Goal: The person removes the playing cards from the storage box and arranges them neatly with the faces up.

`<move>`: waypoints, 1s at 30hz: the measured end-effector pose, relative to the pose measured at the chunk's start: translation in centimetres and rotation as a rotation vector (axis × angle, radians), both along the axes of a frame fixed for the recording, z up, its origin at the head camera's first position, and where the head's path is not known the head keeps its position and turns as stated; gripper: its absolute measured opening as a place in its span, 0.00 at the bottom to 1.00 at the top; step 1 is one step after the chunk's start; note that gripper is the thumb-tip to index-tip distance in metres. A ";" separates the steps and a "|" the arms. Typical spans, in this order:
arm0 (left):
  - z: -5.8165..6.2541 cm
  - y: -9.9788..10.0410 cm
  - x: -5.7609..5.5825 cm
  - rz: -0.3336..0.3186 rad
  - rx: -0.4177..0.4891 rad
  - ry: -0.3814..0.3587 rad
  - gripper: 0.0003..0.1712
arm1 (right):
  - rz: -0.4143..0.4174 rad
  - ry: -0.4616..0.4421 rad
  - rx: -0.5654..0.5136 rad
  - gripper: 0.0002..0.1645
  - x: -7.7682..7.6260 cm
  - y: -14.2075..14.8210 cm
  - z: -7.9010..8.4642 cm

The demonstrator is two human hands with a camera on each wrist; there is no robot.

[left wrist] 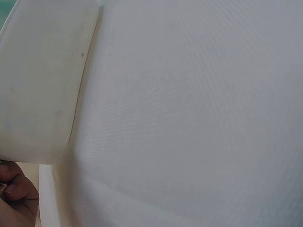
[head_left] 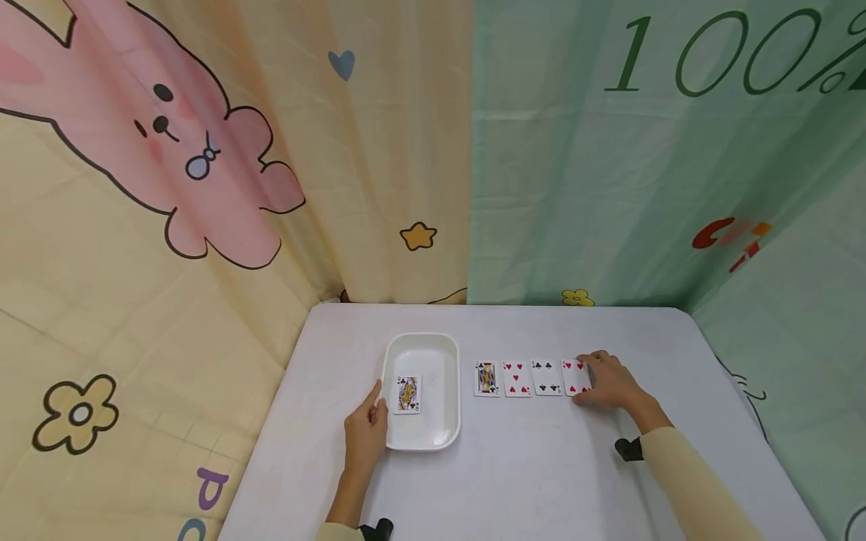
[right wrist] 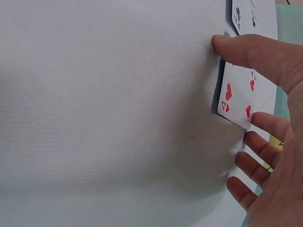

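Note:
A white rectangular tray (head_left: 425, 436) lies on the table with one court card (head_left: 407, 395) face up inside it. My left hand (head_left: 366, 436) holds the tray's left rim; its bent fingers (left wrist: 21, 187) show at the tray's corner in the left wrist view. Over to the right, a row of face-up playing cards ends in a four of hearts (head_left: 572, 378). My right hand (head_left: 609, 382) straddles that card, thumb (right wrist: 241, 49) at one edge and spread fingertips (right wrist: 258, 118) around its far corner. The card lies flat, partly covered by the hand.
Between tray and right hand, a court card (head_left: 486, 379), a five of hearts (head_left: 517, 379) and a card of clubs (head_left: 546, 378) make up the rest of the row. The white-covered table (head_left: 514, 481) meets patterned curtains (head_left: 406, 150) at its back and sides.

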State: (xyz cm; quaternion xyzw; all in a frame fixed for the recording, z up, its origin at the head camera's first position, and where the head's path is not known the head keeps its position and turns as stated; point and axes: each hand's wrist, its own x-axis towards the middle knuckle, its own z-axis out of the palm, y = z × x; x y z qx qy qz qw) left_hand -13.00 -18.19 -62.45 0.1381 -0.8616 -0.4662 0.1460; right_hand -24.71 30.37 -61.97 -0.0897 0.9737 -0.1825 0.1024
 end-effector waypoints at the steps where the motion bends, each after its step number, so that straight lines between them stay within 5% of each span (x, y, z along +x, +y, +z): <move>1: 0.0 0.0 0.0 0.000 0.000 -0.001 0.25 | 0.001 0.000 0.000 0.55 0.0 0.0 0.0; 14: -0.1 -0.1 -0.1 -0.003 -0.017 0.041 0.24 | 0.003 -0.001 0.000 0.58 0.8 0.3 0.7; 21: -0.4 -0.2 0.0 -0.004 -0.033 0.055 0.24 | 0.002 0.119 -0.011 0.56 1.3 -0.6 1.2; 30: -0.2 -0.2 -0.1 -0.014 -0.028 0.055 0.24 | 0.067 0.248 -0.093 0.48 0.9 -5.3 4.1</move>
